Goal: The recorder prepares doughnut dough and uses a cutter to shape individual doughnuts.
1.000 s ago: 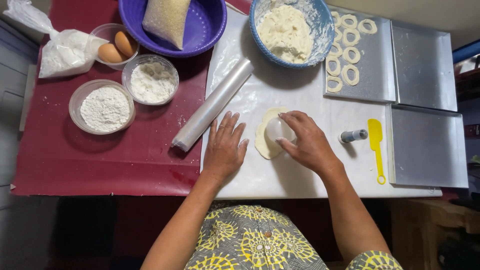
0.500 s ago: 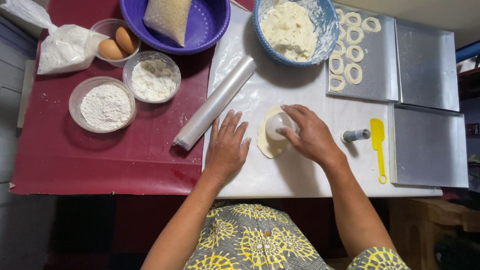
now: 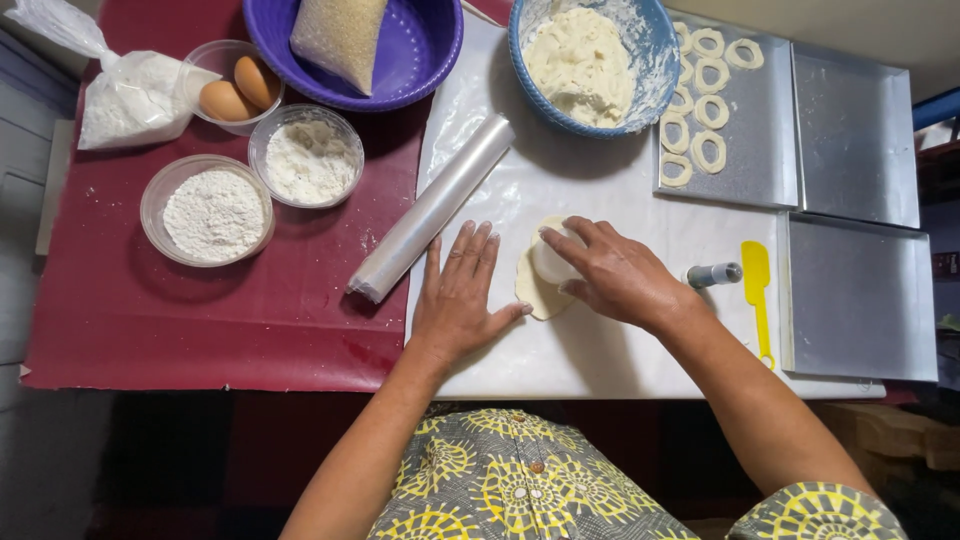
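The left hand (image 3: pixel 458 290) lies flat and open on the white sheet (image 3: pixel 600 340), fingers spread, its thumb just beside a flat piece of dough (image 3: pixel 537 292). The right hand (image 3: pixel 615 272) is curled around a small round white cutter (image 3: pixel 552 262) and holds it down on the dough. The dough sits near the middle of the white sheet, close to the front edge of the table (image 3: pixel 150 330).

A roll wrapped in clear film (image 3: pixel 432 208) lies slanted just left of the left hand, across the sheet's left edge. Behind the hands, at the back edge, stands a blue bowl of dough (image 3: pixel 588 62). Right of it a metal tray (image 3: pixel 760 150) holds dough rings (image 3: pixel 709 112). Two more trays (image 3: pixel 860 300) lie at the right edge. A yellow spatula (image 3: pixel 759 295) and a small grey tool (image 3: pixel 712 274) lie just right of the right hand.

On the red cloth to the left are two bowls of flour (image 3: pixel 213 210), a bowl with two eggs (image 3: pixel 240 88), a bag of white powder (image 3: pixel 130 95) and a purple bowl (image 3: pixel 420 50) holding a bag of grains (image 3: pixel 338 30).
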